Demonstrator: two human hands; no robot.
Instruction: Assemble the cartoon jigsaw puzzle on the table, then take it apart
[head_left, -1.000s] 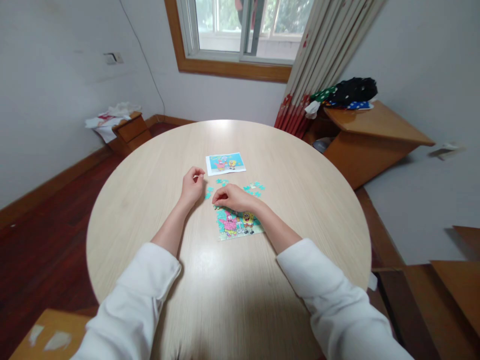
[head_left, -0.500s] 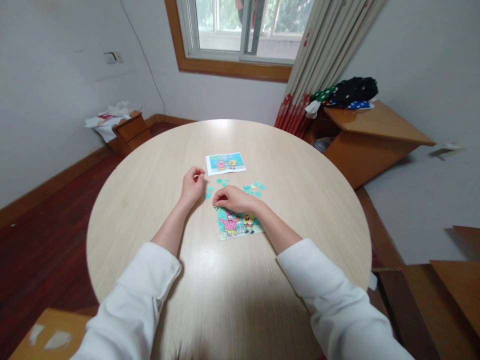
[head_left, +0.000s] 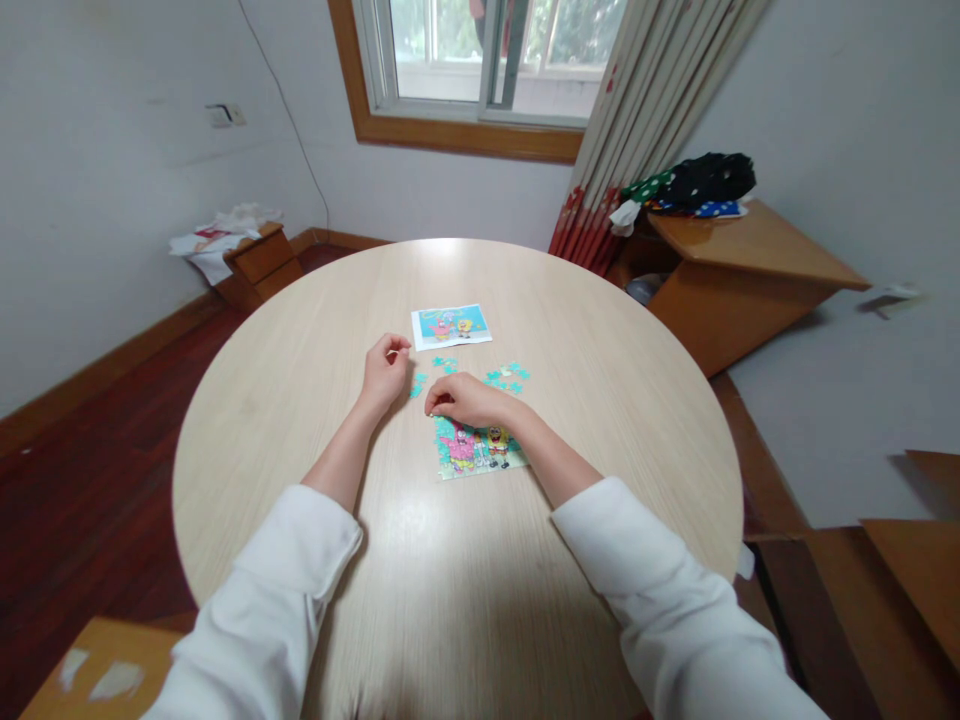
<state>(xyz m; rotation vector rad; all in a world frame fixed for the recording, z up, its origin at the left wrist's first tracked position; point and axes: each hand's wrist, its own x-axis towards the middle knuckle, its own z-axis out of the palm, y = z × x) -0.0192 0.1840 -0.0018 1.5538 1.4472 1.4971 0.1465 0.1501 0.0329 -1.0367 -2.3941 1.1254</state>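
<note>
A partly assembled jigsaw puzzle (head_left: 463, 455) with pink and yellow cartoon figures lies flat on the round table. At its upper left corner, my right hand (head_left: 469, 398) pinches a jigsaw piece, mostly hidden by the fingertips. My left hand (head_left: 386, 370) hovers or rests left of the loose pieces, fingers curled together; whether anything is between them I cannot make out. Loose turquoise puzzle pieces (head_left: 514, 375) lie beyond my right hand, with several more pieces (head_left: 418, 385) between the hands. Behind them is a reference picture (head_left: 452, 326) of the same scene.
The round wooden table (head_left: 285, 400) has a curved edge all round. A wooden stool (head_left: 105, 670) stands at the lower left. Cloth items (head_left: 705, 185) lie on a tilted wooden cabinet (head_left: 765, 250) at the right, beside a curtain (head_left: 637, 120).
My right hand has shifted very slightly at the puzzle's upper left corner. My left hand keeps its place and its curled shape.
</note>
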